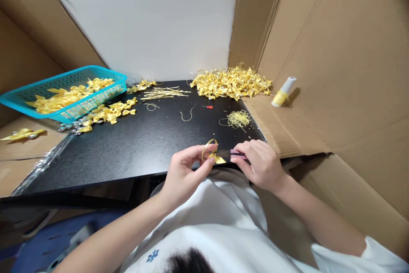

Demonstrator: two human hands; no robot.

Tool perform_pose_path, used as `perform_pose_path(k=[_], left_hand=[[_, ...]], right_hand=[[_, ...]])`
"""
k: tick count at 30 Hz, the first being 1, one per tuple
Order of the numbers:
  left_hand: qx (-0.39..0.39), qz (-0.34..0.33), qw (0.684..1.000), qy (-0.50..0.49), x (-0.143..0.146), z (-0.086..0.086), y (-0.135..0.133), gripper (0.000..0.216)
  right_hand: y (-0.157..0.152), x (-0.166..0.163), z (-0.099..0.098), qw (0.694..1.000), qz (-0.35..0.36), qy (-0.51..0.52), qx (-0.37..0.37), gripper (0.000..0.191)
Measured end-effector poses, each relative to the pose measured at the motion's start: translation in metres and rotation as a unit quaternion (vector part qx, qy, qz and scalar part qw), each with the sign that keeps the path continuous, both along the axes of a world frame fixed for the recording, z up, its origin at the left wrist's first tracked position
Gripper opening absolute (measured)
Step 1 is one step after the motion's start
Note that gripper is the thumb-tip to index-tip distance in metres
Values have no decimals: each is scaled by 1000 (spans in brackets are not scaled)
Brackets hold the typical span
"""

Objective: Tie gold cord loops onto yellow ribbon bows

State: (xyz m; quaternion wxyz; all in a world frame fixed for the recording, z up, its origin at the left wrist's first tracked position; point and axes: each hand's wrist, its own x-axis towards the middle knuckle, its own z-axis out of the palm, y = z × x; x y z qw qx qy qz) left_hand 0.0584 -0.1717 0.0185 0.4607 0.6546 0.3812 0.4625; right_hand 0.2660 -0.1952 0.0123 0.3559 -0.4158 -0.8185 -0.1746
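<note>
My left hand (185, 170) pinches a small yellow ribbon bow with a gold loop (213, 153) at the near edge of the black table (134, 145). My right hand (260, 164) is closed on a dark tool with a pink handle (234, 154), probably small scissors, whose tip meets the bow. Both hands hover just above my lap and white shirt.
A teal basket (68, 90) of yellow bows sits back left, with loose bows (108, 113) beside it. A big heap of finished bows (230, 82) lies at the back right. Gold strips (162, 93), a thread tangle (239, 118) and a yellow thread spool (283, 92) lie nearby. Cardboard walls enclose both sides.
</note>
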Motion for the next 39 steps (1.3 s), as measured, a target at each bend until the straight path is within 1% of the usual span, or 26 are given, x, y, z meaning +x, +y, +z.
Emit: perform_pose_path(k=[5,7,10,13,17,21,24,28,32,35,37,39], left_hand=[[-10,-1,1000,20,1,-3,7,28],[-11,-8,999,31,5,-4,17,29],[-11,-36,998,52,18,-5,41,33],[-12,-67,995,70,35,-8,70,37],[5,-77,989,127,58,-9,108,38],[35,-72,979,185,77,-6,131,35],[58,-70,973,212,87,-4,139,34],[77,-81,968,224,93,-5,146,35],[105,-106,969,198,91,-8,149,38],[131,-125,969,166,86,-9,146,41],[144,-129,969,153,80,-6,140,41],[155,-129,968,146,73,-2,131,40]], right_hand=[[4,1,-2,1000,-18,-8,-5,18],[10,3,-3,999,-33,-10,-8,20],[24,12,-6,998,-63,-11,-29,22],[40,23,-9,991,-105,-8,-78,22],[60,37,-8,968,-187,-10,-166,20],[73,46,-4,944,-249,-24,-216,21],[77,52,-1,933,-272,-24,-234,22],[80,58,-1,925,-294,-7,-242,22],[78,60,0,933,-274,2,-233,22],[74,68,1,937,-271,27,-217,22],[72,79,0,936,-291,42,-194,23],[70,94,-3,930,-323,37,-171,25]])
